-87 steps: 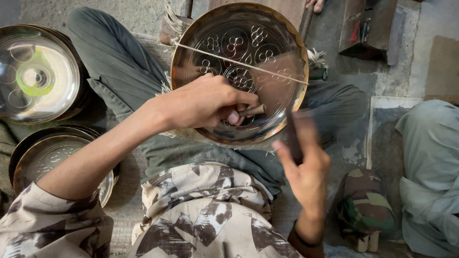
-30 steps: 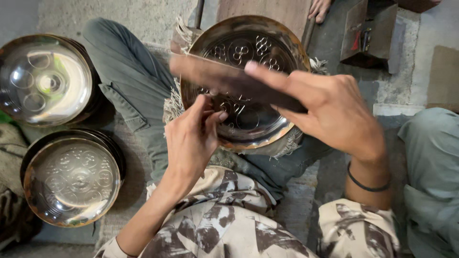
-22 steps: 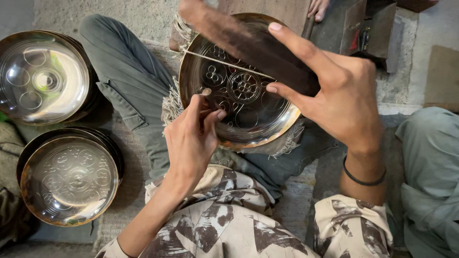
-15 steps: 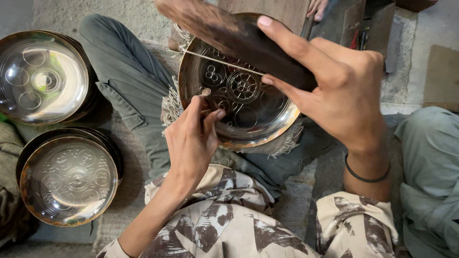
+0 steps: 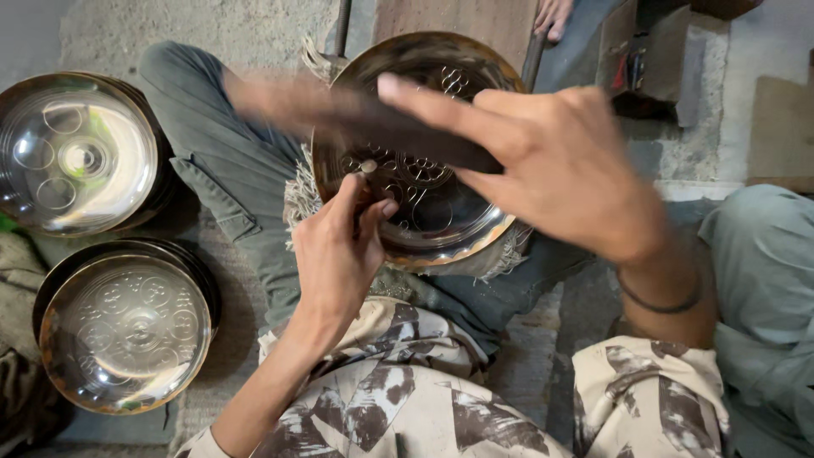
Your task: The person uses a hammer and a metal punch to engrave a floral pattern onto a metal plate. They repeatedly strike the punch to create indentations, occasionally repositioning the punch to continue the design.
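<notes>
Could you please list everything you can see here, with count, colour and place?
engraved plate: one, brassy, on the lap, centre
wooden block: one, dark brown, blurred, over the plate, in the right hand
small tool: one, pale tip, upright on the plate, in the left hand's fingers
stacked plates: shiny stack, upper left
second plate stack: brassy, lower left
box: one, dark, upper right
another person's fingers: top edge
wristband: one, dark, right wrist
left hand: pinching the tool
right hand: gripping the block
</notes>
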Motion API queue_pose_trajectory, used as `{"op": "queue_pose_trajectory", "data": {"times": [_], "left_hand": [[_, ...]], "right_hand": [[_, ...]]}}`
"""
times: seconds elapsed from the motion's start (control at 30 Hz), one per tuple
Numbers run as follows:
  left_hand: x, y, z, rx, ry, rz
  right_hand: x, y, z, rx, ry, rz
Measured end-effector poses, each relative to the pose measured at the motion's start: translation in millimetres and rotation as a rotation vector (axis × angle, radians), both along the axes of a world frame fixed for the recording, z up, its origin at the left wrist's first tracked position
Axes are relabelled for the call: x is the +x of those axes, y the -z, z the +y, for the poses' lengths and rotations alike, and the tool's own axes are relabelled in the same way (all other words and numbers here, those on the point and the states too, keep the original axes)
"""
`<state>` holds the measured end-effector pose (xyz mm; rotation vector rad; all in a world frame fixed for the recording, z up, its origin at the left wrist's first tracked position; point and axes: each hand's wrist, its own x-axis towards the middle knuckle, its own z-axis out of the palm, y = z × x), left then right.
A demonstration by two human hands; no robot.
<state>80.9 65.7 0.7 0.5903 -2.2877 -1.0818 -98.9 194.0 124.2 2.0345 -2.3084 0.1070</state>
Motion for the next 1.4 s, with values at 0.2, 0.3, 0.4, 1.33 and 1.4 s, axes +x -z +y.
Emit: {"op": "queue_pose_trajectory", "data": {"times": [0.2,0.3,0.4,1.33,1.4], "left_hand": [[-1.9,1.4,-3.9,0.001,0.067,-0.025],[-2.4,2.6,-5.7,0.001,0.089,-0.006],[-3.9,3.9,-5.7,-0.021,0.106,-0.024],[-82.8,-17.0,-58.6,-0.063,1.2,-0.174],[-86.7,-18.3,-56.6,-0.123,1.224,-0.21]], "right_hand": [[10.0,-5.0,-11.3,-0.107,0.01,-0.081],[10.6,-0.8,-12.2,-0.116,0.051,-0.123],[2.4,6.8,5.5,0.097,0.112,-0.108],[115.2,159.8,103.8,-0.985,0.84,-1.134],[116.0,162.6,105.4,-0.947,0.822,-0.909]]}}
